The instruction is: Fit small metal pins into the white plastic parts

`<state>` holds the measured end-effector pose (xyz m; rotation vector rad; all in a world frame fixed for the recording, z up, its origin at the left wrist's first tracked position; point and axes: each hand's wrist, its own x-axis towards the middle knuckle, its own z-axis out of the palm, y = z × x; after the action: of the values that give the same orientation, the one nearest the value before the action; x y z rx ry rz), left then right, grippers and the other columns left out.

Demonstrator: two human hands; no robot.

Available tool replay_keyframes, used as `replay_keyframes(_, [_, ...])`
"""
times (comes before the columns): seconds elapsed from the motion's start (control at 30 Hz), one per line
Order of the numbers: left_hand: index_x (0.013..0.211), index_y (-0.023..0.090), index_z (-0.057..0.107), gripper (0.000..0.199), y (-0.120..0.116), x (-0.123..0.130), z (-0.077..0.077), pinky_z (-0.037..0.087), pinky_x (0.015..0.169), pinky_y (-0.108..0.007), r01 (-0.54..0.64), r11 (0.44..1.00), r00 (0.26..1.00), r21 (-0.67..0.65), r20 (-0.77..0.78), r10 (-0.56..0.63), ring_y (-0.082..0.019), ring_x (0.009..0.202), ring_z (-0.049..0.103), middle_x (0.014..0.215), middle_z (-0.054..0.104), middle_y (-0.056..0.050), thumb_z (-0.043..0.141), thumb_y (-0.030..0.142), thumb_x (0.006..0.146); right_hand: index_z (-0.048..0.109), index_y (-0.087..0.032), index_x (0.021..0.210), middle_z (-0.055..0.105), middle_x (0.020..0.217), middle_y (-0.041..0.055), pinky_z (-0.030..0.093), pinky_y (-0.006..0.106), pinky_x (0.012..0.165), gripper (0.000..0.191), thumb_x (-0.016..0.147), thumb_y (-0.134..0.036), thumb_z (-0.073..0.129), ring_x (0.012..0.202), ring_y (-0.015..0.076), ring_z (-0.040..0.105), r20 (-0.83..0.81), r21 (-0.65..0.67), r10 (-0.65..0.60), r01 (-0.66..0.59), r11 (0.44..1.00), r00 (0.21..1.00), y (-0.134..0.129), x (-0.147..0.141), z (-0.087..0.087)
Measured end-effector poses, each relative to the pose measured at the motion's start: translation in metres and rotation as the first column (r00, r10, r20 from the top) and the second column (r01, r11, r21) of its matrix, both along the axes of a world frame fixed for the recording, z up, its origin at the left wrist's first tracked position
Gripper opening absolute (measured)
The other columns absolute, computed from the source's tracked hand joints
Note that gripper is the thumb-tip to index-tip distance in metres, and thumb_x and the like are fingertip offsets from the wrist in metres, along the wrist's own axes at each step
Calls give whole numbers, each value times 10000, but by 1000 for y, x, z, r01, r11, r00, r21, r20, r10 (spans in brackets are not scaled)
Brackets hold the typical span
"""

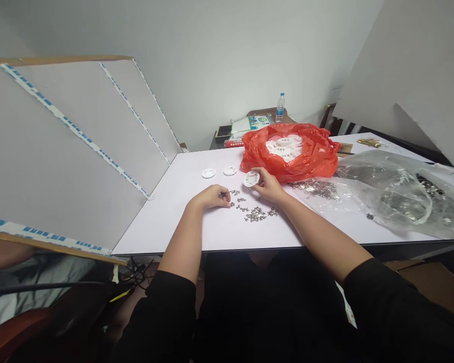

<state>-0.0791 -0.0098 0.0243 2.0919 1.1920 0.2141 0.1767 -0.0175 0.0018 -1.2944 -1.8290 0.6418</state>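
Note:
My right hand [267,185] grips a round white plastic disc [251,178] by its edge, tilted up off the table. Lower and to the left, my left hand [215,196] is closed with its fingertips together near the tabletop; whatever it pinches is too small to make out. Small metal pieces [256,215] lie in a loose pile between my forearms, with little clusters trailing up toward my left fingers. Two more white discs lie flat beyond my hands, one disc [208,173] at the left and another disc [230,171] nearer the middle.
An open red plastic bag [287,166] full of white parts stands behind my right hand. Clear plastic bags [397,194] with metal pieces spread over the right side. A grey partition [79,151] borders the table on the left. A water bottle [280,107] stands at the back.

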Motion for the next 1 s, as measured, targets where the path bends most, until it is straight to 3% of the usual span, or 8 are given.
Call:
replay_keyframes(0.17, [809, 150, 675, 162, 3, -1, -4, 405, 734, -280, 41, 999, 999, -12, 5, -41, -151, 764, 589, 807, 681, -33, 713, 288, 733, 506, -112, 1347, 649, 1025, 75, 396, 167, 665, 603, 776, -263, 626, 673, 43, 499, -7, 22, 9, -8, 1000, 1000, 2, 1, -4])
replay_keyframes(0.53, [793, 158, 568, 73, 0, 3, -6, 384, 751, -285, 81, 989, 992, 121, -105, -68, -164, 823, 536, 903, 631, -37, 587, 228, 800, 514, -117, 1331, 649, 1046, 81, 420, 175, 675, 593, 772, -284, 619, 698, 55, 527, -34, 49, 80, -78, 996, 996, 4, 1, -6])
replay_keyframes(0.73, [782, 165, 515, 127, -1, 7, -7, 372, 716, -283, -45, 988, 997, 150, -49, 52, -149, 764, 506, 824, 603, -11, 592, 252, 834, 524, -116, 1311, 650, 1054, 84, 429, 174, 677, 574, 785, -328, 616, 701, 54, 531, -43, 71, 93, -90, 993, 995, 5, 1, -9])
replay_keyframes(0.87, [814, 164, 574, 94, -1, 7, -7, 396, 750, -290, -172, 967, 985, 186, 58, 164, -158, 808, 554, 879, 649, -23, 616, 248, 825, 528, -122, 1316, 646, 1088, 84, 430, 177, 693, 574, 781, -314, 611, 700, 48, 522, -20, 69, 86, -84, 994, 996, 3, 0, -7])
replay_keyframes(1.0, [924, 160, 672, 152, 0, 6, -8, 437, 814, -310, -159, 978, 984, 132, 106, 146, -181, 872, 609, 949, 693, -55, 632, 262, 818, 526, -124, 1325, 642, 1108, 88, 427, 175, 692, 587, 775, -311, 609, 712, 51, 525, -18, 62, 82, -81, 995, 996, 2, 1, -6])
